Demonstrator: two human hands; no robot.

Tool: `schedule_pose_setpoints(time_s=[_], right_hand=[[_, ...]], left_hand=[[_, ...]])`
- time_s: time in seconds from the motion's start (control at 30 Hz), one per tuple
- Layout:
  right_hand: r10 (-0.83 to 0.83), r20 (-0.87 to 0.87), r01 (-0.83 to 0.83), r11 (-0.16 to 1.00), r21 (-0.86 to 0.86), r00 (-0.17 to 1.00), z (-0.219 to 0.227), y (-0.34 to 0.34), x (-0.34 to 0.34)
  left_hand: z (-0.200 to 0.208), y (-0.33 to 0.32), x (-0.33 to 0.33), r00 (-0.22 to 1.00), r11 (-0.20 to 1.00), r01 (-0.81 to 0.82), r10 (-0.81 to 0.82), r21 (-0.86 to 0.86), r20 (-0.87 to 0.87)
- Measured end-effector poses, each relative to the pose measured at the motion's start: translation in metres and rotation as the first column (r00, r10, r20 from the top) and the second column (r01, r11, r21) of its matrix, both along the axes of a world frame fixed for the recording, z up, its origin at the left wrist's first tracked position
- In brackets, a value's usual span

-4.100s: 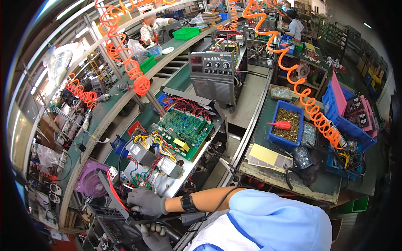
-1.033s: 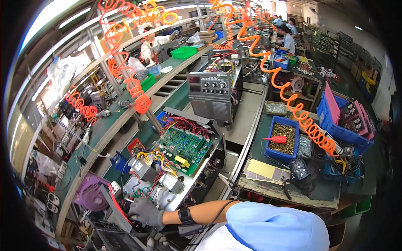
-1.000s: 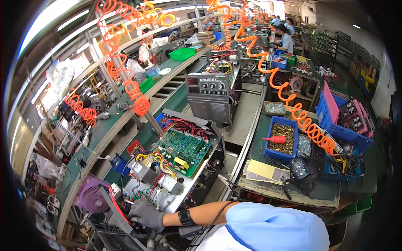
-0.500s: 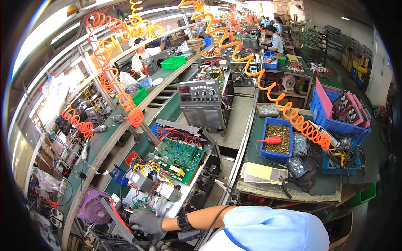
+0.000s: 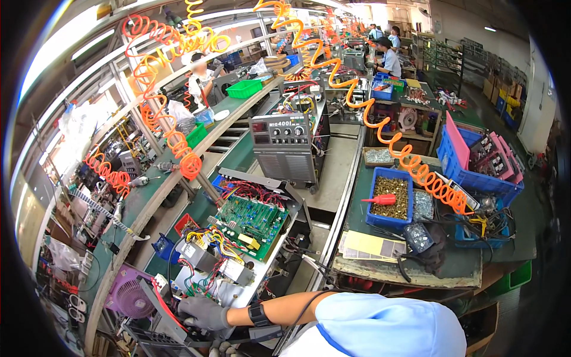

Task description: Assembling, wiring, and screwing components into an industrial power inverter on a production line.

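Note:
My right hand (image 5: pixel 204 313), in a grey glove with a black watch on the wrist, reaches in from the lower right. Its fingers are curled at the inner side of a dark front panel (image 5: pixel 169 312) with red wires; what they pinch is hidden. At the lower edge, the grey-gloved fingers of my left hand (image 5: pixel 223 348) show in part, bent near the panel's end; what they hold cannot be seen. Beyond my right hand lies an opened machine chassis with a green circuit board (image 5: pixel 251 225), metal-cased blocks (image 5: pixel 198 254) and bundled coloured wires (image 5: pixel 221 244).
A purple fan (image 5: pixel 132 296) stands left of the panel. A grey welding machine (image 5: pixel 286 146) sits farther along the line. On the right bench are a blue bin of brass fasteners (image 5: pixel 389 222) with a red bottle (image 5: pixel 380 199). Orange coiled hoses (image 5: pixel 410 157) hang overhead. People work farther back.
My right hand has shifted slightly left and its fingers have drawn closer to the panel. The person at the back left has changed posture.

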State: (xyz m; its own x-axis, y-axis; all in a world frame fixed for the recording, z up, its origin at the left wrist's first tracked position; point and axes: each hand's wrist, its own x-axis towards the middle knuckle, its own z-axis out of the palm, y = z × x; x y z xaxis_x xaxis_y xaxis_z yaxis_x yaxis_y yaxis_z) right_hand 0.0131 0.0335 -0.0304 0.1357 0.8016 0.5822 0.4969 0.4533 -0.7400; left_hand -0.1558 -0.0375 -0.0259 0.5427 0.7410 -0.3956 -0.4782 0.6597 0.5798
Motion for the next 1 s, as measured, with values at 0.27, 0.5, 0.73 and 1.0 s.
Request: schedule_pose_setpoints(time_s=[0.27,0.5,0.73,1.0], right_hand=[[-0.021,0.196,0.036,0.997,-0.073,0.98,0.009,-0.001,-0.002],[0.05,0.196,-0.033,0.996,-0.085,0.979,0.006,-0.002,0.003],[-0.012,0.111,0.012,1.0,0.001,0.994,0.003,-0.003,-0.002],[0.097,0.339,-0.112,0.993,0.026,0.936,-0.004,0.0,0.011]], left_hand=[[0.008,-0.002,0.008,0.973,0.996,-0.088,0.083,-0.015,-0.216],[0.006,-0.003,0.007,0.985,0.999,-0.046,0.049,0.02,-0.168],[0.001,-0.002,0.002,0.994,0.999,-0.021,0.025,0.039,-0.104],[0.008,-0.005,0.007,0.984,0.998,-0.028,0.038,0.059,-0.175]])
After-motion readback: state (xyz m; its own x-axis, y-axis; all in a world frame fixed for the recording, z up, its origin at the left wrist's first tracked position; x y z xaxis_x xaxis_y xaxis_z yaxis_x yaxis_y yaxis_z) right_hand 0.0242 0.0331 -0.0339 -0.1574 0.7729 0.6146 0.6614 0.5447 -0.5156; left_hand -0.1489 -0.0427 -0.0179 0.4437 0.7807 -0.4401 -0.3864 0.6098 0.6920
